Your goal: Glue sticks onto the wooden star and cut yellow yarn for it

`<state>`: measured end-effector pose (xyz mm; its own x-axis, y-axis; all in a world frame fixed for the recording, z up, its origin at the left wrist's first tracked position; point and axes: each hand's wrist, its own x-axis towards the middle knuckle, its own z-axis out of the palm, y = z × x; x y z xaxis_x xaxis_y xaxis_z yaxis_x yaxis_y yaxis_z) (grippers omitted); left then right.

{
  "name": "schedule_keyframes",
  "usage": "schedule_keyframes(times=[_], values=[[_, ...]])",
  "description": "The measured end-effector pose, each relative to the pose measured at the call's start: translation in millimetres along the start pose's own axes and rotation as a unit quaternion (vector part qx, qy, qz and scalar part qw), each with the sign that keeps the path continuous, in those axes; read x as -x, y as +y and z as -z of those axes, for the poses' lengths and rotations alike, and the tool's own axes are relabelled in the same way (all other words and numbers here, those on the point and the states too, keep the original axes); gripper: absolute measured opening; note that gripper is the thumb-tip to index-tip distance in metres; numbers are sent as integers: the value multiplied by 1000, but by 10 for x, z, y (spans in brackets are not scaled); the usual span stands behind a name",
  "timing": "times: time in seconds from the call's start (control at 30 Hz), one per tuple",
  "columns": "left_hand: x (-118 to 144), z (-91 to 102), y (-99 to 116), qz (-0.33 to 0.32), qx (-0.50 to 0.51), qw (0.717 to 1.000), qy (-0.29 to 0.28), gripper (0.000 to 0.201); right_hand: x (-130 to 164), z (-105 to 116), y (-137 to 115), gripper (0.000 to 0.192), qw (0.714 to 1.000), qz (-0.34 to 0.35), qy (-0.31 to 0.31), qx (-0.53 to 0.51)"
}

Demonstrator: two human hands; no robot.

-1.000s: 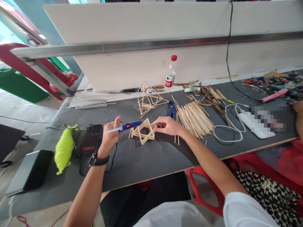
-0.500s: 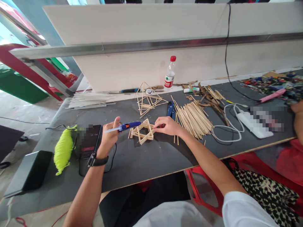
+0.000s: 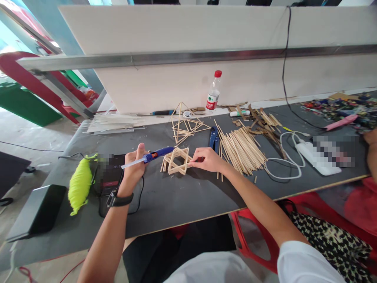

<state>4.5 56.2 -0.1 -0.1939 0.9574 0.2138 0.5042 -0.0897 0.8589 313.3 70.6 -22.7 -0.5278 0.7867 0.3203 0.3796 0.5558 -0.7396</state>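
Note:
My left hand (image 3: pixel 134 167) is closed around a blue hot glue gun (image 3: pixel 159 154), with a pale glue stick sticking out of its back end. The gun's nozzle points right, beside a star-shaped frame of wooden sticks (image 3: pixel 178 169). My right hand (image 3: pixel 207 160) pinches the right corner of this frame between thumb and fingertips. The frame looks tilted up from the dark table (image 3: pixel 188 200). Just behind my right hand lies a blue hand tool (image 3: pixel 214 137). A large bundle of wooden sticks (image 3: pixel 243 149) spreads out to its right.
Behind stand a pyramid-like stick frame (image 3: pixel 184 127) and a plastic bottle (image 3: pixel 212 92). A phone (image 3: pixel 111 177), yellow-green yarn (image 3: pixel 80 186) and black box (image 3: pixel 37 212) lie left. A white power bank (image 3: pixel 318 157) with cable lies right, near another person's arm (image 3: pixel 371 151).
The stick frame has turned and tilted in my right hand. My left hand and the glue gun have shifted slightly left, and the nozzle has drawn back from the frame's top.

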Motion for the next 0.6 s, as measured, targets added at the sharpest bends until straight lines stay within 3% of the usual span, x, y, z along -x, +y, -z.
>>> schedule_keyframes(times=[0.3,0.43,0.6], values=[[-36,45,38,27,31,999,-9,73,23,-177,-84,28,1000,25,0,16],[-29,21,38,60,30,998,-18,70,21,-148,-106,27,999,31,-24,2],[-9,9,38,27,6,999,-39,73,21,-68,-94,30,999,20,-35,-6]])
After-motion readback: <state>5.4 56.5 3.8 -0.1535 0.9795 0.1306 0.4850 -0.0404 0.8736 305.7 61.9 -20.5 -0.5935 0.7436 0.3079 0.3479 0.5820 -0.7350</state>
